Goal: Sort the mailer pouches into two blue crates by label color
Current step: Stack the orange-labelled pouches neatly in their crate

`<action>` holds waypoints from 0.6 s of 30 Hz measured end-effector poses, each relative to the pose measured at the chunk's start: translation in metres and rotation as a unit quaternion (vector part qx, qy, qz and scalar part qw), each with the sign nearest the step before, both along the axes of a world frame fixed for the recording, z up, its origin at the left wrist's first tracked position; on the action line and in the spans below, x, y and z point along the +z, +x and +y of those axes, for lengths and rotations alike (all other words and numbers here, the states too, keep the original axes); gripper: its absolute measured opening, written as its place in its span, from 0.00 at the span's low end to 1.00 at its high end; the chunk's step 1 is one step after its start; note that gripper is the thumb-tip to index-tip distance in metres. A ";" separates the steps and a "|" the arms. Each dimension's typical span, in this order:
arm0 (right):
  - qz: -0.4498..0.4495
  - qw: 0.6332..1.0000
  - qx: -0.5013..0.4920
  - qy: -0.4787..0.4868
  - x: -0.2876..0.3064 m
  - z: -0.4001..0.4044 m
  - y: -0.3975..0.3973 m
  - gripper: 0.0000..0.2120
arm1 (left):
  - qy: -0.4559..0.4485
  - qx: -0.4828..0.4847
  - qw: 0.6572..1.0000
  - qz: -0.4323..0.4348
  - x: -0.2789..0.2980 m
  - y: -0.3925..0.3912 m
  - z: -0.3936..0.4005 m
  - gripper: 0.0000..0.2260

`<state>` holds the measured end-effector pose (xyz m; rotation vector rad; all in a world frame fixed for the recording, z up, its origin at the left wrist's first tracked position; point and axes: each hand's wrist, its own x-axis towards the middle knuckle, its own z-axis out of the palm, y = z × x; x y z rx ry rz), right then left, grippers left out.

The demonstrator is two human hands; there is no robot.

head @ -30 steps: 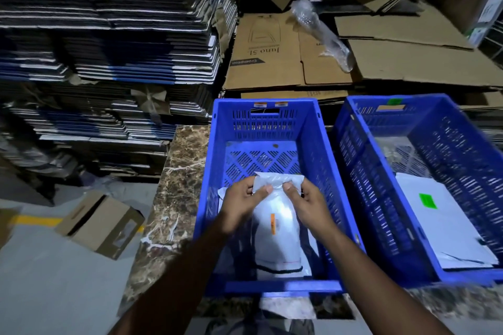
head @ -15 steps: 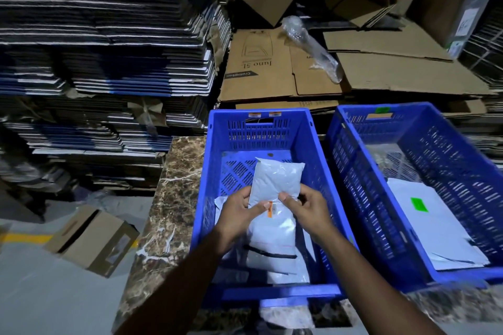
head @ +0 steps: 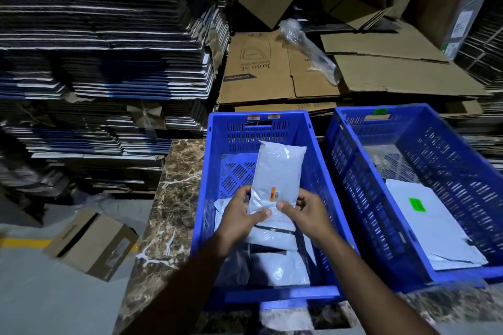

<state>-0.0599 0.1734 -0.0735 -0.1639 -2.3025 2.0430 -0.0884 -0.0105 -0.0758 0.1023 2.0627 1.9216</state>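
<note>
- Left hand [head: 239,219] and right hand [head: 304,215] both closed on the near end of a white mailer pouch [head: 277,174], thumbs on top.
- Pouch held above the left blue crate [head: 215,171], far end raised; orange label [head: 272,193] faces up.
- More white pouches [head: 275,264] lie in that crate.
- Right blue crate [head: 441,171] just beside, holding a green-labelled pouch [head: 432,228].
- Both crates sit on a marble counter [head: 168,198].

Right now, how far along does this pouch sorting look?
Partly done. The right crate already holds a pouch with a green label, and more pouches lie in the left crate. In hand: the left hand and right hand hold an orange-labelled pouch over the left crate, not yet dropped. I cannot see any unsorted pile, so what is left is unclear.
</note>
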 end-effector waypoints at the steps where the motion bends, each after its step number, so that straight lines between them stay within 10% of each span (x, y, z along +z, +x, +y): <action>1: -0.001 1.000 -0.013 0.006 -0.001 0.001 -0.001 0.09 | -0.009 -0.006 1.000 0.015 0.001 0.000 0.001 0.31; 10: 0.057 0.998 0.017 0.017 0.012 0.006 0.005 0.17 | 0.006 -0.066 0.995 0.077 0.009 0.005 -0.003 0.20; 18: -0.014 0.997 0.067 -0.039 0.023 0.007 0.008 0.25 | 0.014 -0.150 0.988 0.041 0.013 0.008 -0.008 0.40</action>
